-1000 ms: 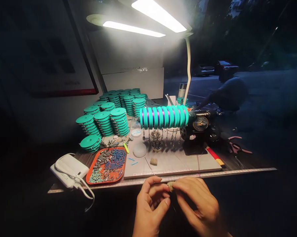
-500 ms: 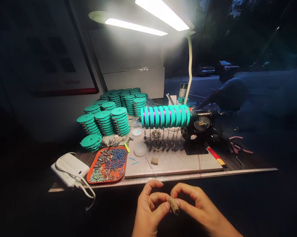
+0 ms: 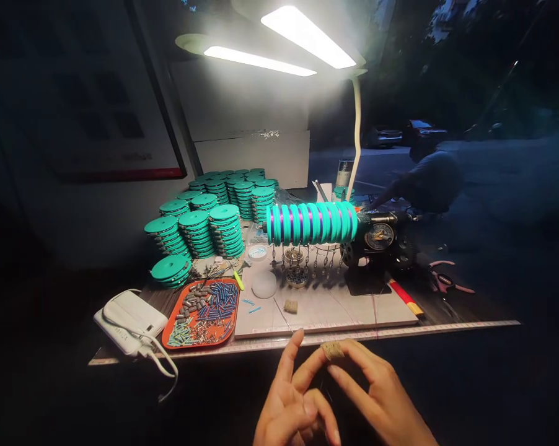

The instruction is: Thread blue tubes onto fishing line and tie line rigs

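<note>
A short tan tube of fabric-like tape (image 3: pixel 333 350) sits on the tip of a finger of my left hand (image 3: pixel 291 396). That hand has its upper fingers stretched apart and its lower ones loosely bent, with nothing gripped in them. My right hand (image 3: pixel 377 384) holds the tube between its index finger, at the tube's right end, and its thumb below. Both hands are in front of the table's near edge. A second tan tape tube (image 3: pixel 290 306) lies on the pale board (image 3: pixel 316 322) beyond them. Thin dark strands show faintly below the fingers.
An orange tray (image 3: pixel 168 331) of small parts and a white power bank (image 3: pixel 131 322) with a cable lie left. Stacks of teal spools (image 3: pixel 196 220) stand behind. A motorised reel (image 3: pixel 379 238) carries a row of teal spools (image 3: pixel 312 223). Pink-handled pliers (image 3: pixel 444 282) lie right.
The tan tube, pinched between both hands before, is now on a left-hand fingertip. My left index finger has straightened upward, and the tube has moved up toward the table edge.
</note>
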`<action>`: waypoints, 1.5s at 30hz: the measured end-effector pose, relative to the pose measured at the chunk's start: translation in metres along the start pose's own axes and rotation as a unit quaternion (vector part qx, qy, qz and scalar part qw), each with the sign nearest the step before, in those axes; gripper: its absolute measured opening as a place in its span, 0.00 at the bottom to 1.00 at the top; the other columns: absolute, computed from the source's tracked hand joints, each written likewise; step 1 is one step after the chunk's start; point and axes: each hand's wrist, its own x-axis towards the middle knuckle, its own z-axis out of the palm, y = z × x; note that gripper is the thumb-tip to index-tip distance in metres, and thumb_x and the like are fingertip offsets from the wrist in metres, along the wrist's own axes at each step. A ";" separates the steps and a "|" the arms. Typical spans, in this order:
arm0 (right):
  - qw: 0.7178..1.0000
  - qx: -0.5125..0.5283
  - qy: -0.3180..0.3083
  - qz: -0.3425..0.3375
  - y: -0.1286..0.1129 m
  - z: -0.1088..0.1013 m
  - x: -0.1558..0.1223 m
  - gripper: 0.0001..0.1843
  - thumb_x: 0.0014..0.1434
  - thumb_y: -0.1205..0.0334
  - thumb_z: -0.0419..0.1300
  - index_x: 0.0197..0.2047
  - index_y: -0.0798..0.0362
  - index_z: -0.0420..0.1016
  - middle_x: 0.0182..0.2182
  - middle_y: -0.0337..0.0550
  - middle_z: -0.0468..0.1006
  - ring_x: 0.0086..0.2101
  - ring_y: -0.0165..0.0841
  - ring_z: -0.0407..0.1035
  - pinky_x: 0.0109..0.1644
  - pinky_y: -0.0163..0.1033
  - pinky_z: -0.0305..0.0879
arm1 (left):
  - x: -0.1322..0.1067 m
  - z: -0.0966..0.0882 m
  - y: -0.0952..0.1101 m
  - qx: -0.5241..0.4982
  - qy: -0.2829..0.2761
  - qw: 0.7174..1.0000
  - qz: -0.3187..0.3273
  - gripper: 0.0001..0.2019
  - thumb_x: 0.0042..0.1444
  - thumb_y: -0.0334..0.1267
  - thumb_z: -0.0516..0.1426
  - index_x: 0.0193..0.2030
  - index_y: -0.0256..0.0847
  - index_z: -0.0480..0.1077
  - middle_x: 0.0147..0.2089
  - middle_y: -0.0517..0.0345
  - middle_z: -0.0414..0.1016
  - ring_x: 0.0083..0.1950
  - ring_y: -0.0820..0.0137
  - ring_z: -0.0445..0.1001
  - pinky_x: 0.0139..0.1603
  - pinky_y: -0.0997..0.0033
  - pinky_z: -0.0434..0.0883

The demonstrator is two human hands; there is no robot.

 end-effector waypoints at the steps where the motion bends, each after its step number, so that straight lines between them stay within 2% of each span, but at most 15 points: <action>1: 0.998 -0.045 0.030 -0.027 0.001 0.001 -0.001 0.07 0.59 0.60 0.51 0.35 0.51 0.69 0.30 0.42 0.74 0.32 0.34 0.70 0.35 0.36 0.66 | 0.000 -0.001 -0.002 0.015 -0.007 1.000 0.019 0.31 0.47 0.32 0.60 0.57 0.61 0.58 0.60 0.51 0.63 0.26 0.77 0.74 0.24 0.80 0.67; 8: 0.954 -0.234 0.164 -0.091 0.001 0.006 -0.004 0.05 0.55 0.60 0.54 0.30 0.51 0.64 0.22 0.38 0.71 0.23 0.32 0.68 0.26 0.34 0.62 | -0.002 -0.004 -0.017 0.110 -0.011 0.991 0.077 0.36 0.48 0.37 0.60 0.58 0.72 0.48 0.64 0.54 0.55 0.27 0.77 0.74 0.25 0.79 0.69; 11: 0.941 -0.267 0.157 -0.132 -0.004 0.007 0.000 0.08 0.57 0.63 0.51 0.27 0.52 0.65 0.20 0.38 0.71 0.21 0.31 0.67 0.26 0.35 0.58 | -0.003 -0.007 -0.020 0.205 -0.001 0.974 0.091 0.38 0.49 0.37 0.60 0.60 0.70 0.43 0.64 0.52 0.55 0.26 0.76 0.74 0.25 0.78 0.70; 16: 0.921 -0.318 0.142 -0.176 -0.017 0.004 0.010 0.15 0.57 0.68 0.46 0.22 0.53 0.66 0.16 0.38 0.68 0.18 0.30 0.64 0.25 0.36 0.51 | -0.005 -0.013 -0.024 0.376 0.043 0.921 0.092 0.40 0.48 0.26 0.57 0.61 0.65 0.45 0.63 0.54 0.57 0.24 0.75 0.72 0.28 0.73 0.71; 19: 0.914 -0.320 0.101 -0.229 -0.017 0.005 0.012 0.15 0.55 0.70 0.46 0.19 0.53 0.65 0.16 0.38 0.67 0.18 0.30 0.62 0.25 0.36 0.50 | -0.004 -0.013 -0.023 0.313 0.056 0.945 0.082 0.40 0.47 0.29 0.58 0.62 0.61 0.45 0.64 0.52 0.55 0.28 0.73 0.74 0.32 0.70 0.71; 21: 0.914 -0.312 0.101 -0.238 -0.012 0.008 0.011 0.15 0.55 0.71 0.46 0.20 0.54 0.65 0.15 0.39 0.67 0.18 0.30 0.60 0.25 0.36 0.50 | -0.001 -0.011 -0.018 0.179 0.025 0.982 0.046 0.41 0.45 0.33 0.60 0.62 0.63 0.45 0.65 0.51 0.52 0.28 0.74 0.74 0.28 0.73 0.70; 23: 0.916 -0.304 0.117 -0.235 -0.007 0.013 0.010 0.15 0.55 0.73 0.46 0.21 0.55 0.66 0.15 0.39 0.67 0.18 0.30 0.60 0.25 0.36 0.50 | 0.003 -0.008 -0.009 0.036 0.000 0.999 -0.010 0.38 0.43 0.33 0.61 0.60 0.62 0.50 0.63 0.47 0.56 0.21 0.82 0.70 0.19 0.81 0.65; 25: 0.908 -0.304 0.117 -0.262 -0.005 0.015 0.009 0.15 0.55 0.73 0.47 0.21 0.54 0.66 0.14 0.39 0.67 0.17 0.30 0.59 0.24 0.37 0.49 | 0.007 -0.004 0.001 -0.037 0.022 0.998 -0.042 0.32 0.44 0.31 0.60 0.56 0.55 0.58 0.57 0.46 0.65 0.15 0.89 0.62 0.15 0.85 0.59; 28: 0.901 -0.278 0.067 -0.328 -0.008 0.009 0.006 0.14 0.56 0.71 0.49 0.21 0.54 0.67 0.13 0.37 0.65 0.16 0.29 0.57 0.22 0.37 0.48 | 0.010 0.002 0.009 -0.008 0.099 0.995 -0.030 0.26 0.47 0.32 0.61 0.53 0.48 0.60 0.40 0.55 0.75 0.11 0.92 0.52 0.12 0.88 0.52; 30: 0.935 -0.203 0.013 -0.289 -0.013 -0.001 0.006 0.11 0.58 0.70 0.48 0.27 0.55 0.69 0.17 0.38 0.69 0.18 0.29 0.62 0.23 0.35 0.54 | 0.010 0.005 0.009 0.046 0.139 0.989 -0.005 0.27 0.46 0.35 0.63 0.53 0.46 0.58 0.29 0.61 0.75 0.11 0.90 0.51 0.12 0.88 0.49; 33: 0.987 -0.083 -0.058 -0.128 -0.020 -0.015 0.008 0.11 0.60 0.67 0.47 0.36 0.54 0.70 0.29 0.42 0.75 0.30 0.30 0.70 0.33 0.31 0.64 | 0.008 0.007 0.006 0.103 0.159 0.982 0.019 0.29 0.44 0.36 0.65 0.51 0.44 0.57 0.24 0.62 0.74 0.14 0.86 0.55 0.12 0.86 0.49; 35: 0.989 -0.041 -0.116 -0.080 -0.022 -0.019 0.011 0.11 0.60 0.66 0.47 0.39 0.52 0.70 0.32 0.42 0.76 0.33 0.31 0.71 0.35 0.31 0.65 | 0.006 0.008 0.003 0.125 0.159 0.979 0.035 0.27 0.44 0.36 0.65 0.50 0.43 0.58 0.24 0.61 0.75 0.17 0.83 0.62 0.14 0.85 0.50; 38: 0.981 -0.020 -0.178 -0.070 -0.022 -0.018 0.012 0.12 0.60 0.66 0.47 0.36 0.50 0.72 0.29 0.39 0.76 0.30 0.30 0.70 0.33 0.30 0.64 | 0.004 0.009 0.001 0.137 0.157 0.977 0.047 0.24 0.43 0.36 0.65 0.46 0.42 0.61 0.22 0.62 0.76 0.22 0.78 0.69 0.19 0.84 0.57; 41: 0.980 -0.060 -0.177 -0.066 -0.021 -0.017 0.010 0.12 0.60 0.66 0.49 0.31 0.51 0.71 0.25 0.38 0.75 0.27 0.29 0.69 0.29 0.30 0.61 | 0.002 0.008 0.002 0.130 0.142 0.981 0.034 0.22 0.43 0.36 0.65 0.44 0.42 0.62 0.21 0.63 0.75 0.21 0.78 0.70 0.23 0.82 0.61; 45: 0.976 -0.078 -0.190 -0.069 -0.019 -0.019 0.010 0.10 0.58 0.66 0.51 0.27 0.53 0.69 0.23 0.37 0.71 0.24 0.27 0.64 0.27 0.30 0.56 | 0.002 0.003 0.000 0.095 0.109 0.990 -0.002 0.18 0.45 0.35 0.64 0.42 0.43 0.64 0.21 0.63 0.75 0.20 0.79 0.68 0.20 0.84 0.58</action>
